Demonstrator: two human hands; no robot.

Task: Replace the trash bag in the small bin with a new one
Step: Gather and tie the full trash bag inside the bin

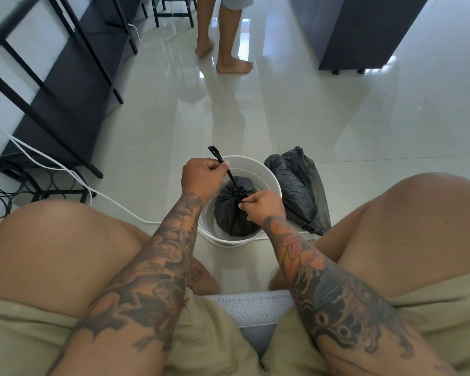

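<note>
A small white bin (pixel 270 178) stands on the floor between my knees. Inside it sits a full black trash bag (pixel 232 213), gathered at the top. My left hand (pixel 202 176) grips one black tie strip of the bag and holds it taut up and to the left, the strip's end sticking out above my fist. My right hand (pixel 259 204) pinches the bag's neck at the knot. A second black trash bag (pixel 299 189) lies crumpled on the floor just right of the bin.
A person's bare legs (pixel 228 50) stand on the glossy tile floor ahead. Black metal shelving (pixel 65 77) lines the left, with a wire rack (pixel 6 185) and a white cable (pixel 65 169) running toward the bin. A dark cabinet (pixel 364 31) stands at the upper right. I sit on a grey seat (pixel 255 310).
</note>
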